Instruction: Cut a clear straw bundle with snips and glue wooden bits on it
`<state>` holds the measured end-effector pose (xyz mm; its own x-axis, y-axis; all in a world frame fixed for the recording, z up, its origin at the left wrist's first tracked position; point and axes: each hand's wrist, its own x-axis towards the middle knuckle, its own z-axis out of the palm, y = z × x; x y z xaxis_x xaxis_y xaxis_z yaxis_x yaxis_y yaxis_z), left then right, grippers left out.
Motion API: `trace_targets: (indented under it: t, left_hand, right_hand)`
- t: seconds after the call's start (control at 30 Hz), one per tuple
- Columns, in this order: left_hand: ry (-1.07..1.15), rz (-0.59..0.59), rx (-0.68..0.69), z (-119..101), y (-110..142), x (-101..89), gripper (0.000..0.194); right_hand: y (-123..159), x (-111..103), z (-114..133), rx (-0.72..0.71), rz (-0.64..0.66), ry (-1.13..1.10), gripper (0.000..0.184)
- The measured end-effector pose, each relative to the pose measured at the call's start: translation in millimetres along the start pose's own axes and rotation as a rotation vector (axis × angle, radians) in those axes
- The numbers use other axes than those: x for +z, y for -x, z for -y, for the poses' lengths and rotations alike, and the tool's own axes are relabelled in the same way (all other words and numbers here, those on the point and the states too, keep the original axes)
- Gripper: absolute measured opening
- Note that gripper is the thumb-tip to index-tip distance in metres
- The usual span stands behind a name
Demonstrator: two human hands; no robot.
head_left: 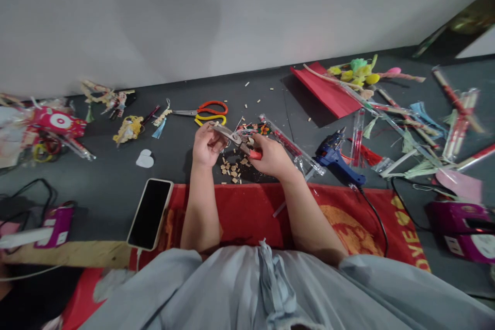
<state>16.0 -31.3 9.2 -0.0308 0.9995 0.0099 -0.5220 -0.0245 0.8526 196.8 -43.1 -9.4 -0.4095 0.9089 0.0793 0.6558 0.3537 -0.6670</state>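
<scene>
My right hand (pixel 273 157) is closed around the red handles of a pair of pliers (pixel 233 137). Their grey jaws point left, toward my left hand (pixel 208 144). The fingers of that hand are curled together at the jaw tips; whatever they pinch is too small to make out. Below the pliers lies a loose heap of small tan wooden pieces (pixel 233 170). Behind the jaws are thin white sticks and a colourful patterned piece (pixel 253 128). Scissors (pixel 207 112) with orange and yellow handles lie just beyond my left hand.
A blue glue gun (pixel 340 157) and clear plastic sleeves (pixel 294 144) lie to the right. Further over are red folded paper (pixel 328 93) and tasselled sticks (pixel 410 118). A phone (pixel 150 214) lies at left, near a white paper shape (pixel 145 159). A red towel (pixel 251 211) lies under my forearms.
</scene>
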Motion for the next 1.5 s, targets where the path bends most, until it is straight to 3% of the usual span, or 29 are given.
trace_targets:
  t: [0.37, 0.57, 0.67, 0.8, 0.87, 0.97, 1.1, 1.23, 1.33, 1.5]
  left_hand:
    - [-0.029, 0.018, 0.028, 2, -1, 0.6, 0.048]
    - [-0.053, -0.043, 0.032, 7, -3, -0.4, 0.049]
    - [-0.124, -0.149, 0.126, 15, -7, -1.0, 0.046]
    - [-0.382, -0.272, 0.309, 21, -8, 0.1, 0.043]
    - [-0.485, -0.289, 0.372, 22, -6, -0.6, 0.042]
    - [-0.502, -0.223, 0.392, 21, -5, -4.6, 0.043]
    - [-0.298, -0.148, 0.319, 18, -5, -6.9, 0.043]
    - [-0.082, -0.050, 0.163, 11, -4, -3.5, 0.047]
    - [-0.029, 0.001, 0.076, 7, -3, -2.4, 0.047]
    - [0.006, -0.013, 0.009, 5, -3, -1.6, 0.047]
  right_hand:
    - [1, -4, 6, 0.094, 0.003, 0.057, 0.017]
    - [0, -2, 6, 0.098, -0.013, 0.097, 0.021]
    - [-1, 2, 6, 0.111, -0.047, 0.098, 0.031]
    - [-2, 4, 6, 0.134, -0.029, 0.063, 0.034]
    - [-2, 4, 5, 0.124, -0.020, 0.042, 0.035]
    - [-2, 4, 3, 0.094, -0.008, 0.015, 0.037]
    - [-1, 3, 1, 0.039, 0.001, 0.006, 0.038]
    - [-1, 3, -1, -0.032, -0.004, -0.008, 0.036]
    - [-1, 4, -2, -0.063, -0.013, -0.009, 0.037]
    - [-1, 3, -2, -0.064, 0.003, 0.004, 0.040]
